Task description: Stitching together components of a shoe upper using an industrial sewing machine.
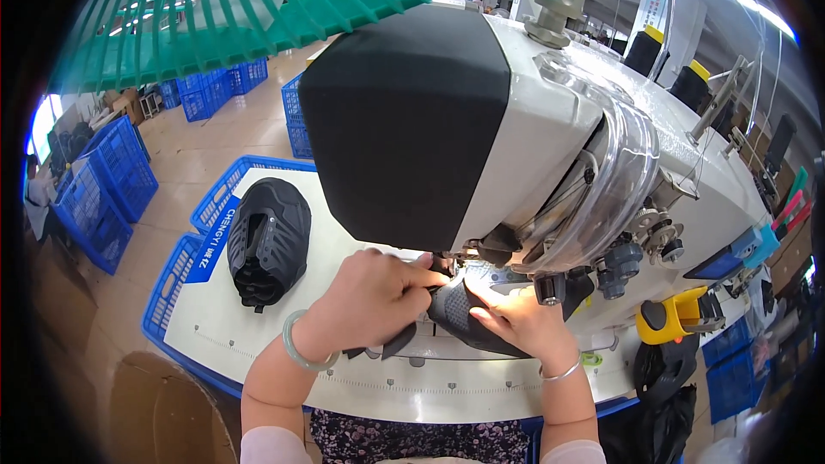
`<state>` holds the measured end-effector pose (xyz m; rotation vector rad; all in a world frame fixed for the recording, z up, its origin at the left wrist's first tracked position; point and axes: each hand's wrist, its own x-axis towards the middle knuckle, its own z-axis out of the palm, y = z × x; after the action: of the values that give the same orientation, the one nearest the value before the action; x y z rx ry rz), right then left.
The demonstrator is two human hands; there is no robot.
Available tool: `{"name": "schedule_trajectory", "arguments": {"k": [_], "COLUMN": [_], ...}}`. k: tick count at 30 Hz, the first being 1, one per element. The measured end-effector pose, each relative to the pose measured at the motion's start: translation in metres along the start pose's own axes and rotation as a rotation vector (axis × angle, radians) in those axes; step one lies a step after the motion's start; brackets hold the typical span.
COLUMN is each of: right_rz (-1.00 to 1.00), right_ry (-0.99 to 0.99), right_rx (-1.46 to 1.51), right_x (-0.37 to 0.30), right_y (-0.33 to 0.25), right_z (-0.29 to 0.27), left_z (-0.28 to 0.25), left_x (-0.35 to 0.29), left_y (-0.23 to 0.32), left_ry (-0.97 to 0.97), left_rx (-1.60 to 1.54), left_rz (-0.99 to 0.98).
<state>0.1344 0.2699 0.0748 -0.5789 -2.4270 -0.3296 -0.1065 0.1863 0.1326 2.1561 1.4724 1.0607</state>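
A dark grey shoe upper point(468, 320) with a dotted texture lies under the head of the white and black sewing machine point(404, 120). My left hand point(371, 294), a pale green bangle on its wrist, is closed with bent fingers, pinching the upper's edge beside the needle area. The needle itself is mostly hidden by the machine head and my fingers. From the other side, my right hand point(526, 318) grips the same upper, thumb on its surface and index finger reaching toward the stitching spot. Another dark shoe upper point(269, 241) rests at left on the white worktable point(344, 378).
Blue plastic crates point(176, 275) border the table's left side, with more on the floor behind. A green slatted fan guard point(258, 17) hangs overhead. At right are a yellow holder point(675, 318), a black bag point(666, 421) and tension knobs point(614, 271). A cardboard box point(163, 404) stands lower left.
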Motion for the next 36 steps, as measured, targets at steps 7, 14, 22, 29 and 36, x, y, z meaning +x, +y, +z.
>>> {"name": "schedule_trajectory", "arguments": {"k": [7,14,22,29,36], "right_rz": [0.122,0.077,0.125,0.046,0.110], "right_ry": [-0.167,-0.077,-0.193,-0.067,-0.287], "right_rx": [0.133,0.224,0.135,0.239,0.176], "right_x": [0.010,0.001,0.015,0.011,0.012], "right_y": [-0.003,0.016,0.016,0.041,0.032], "right_z": [-0.015,-0.001,-0.012,0.007,-0.007], "left_z": [0.031,0.042,0.039,0.030,0.039], "left_x": [-0.023,-0.024,-0.028,-0.030,-0.035], "left_y": [0.001,0.004,0.007,-0.005,-0.003], "left_ry": [0.243,0.253,0.226,0.163,0.114], "left_rx": [0.394,0.491,0.500,0.486,0.641], "left_rz": [0.269,0.246,0.210,0.305,0.301]}}
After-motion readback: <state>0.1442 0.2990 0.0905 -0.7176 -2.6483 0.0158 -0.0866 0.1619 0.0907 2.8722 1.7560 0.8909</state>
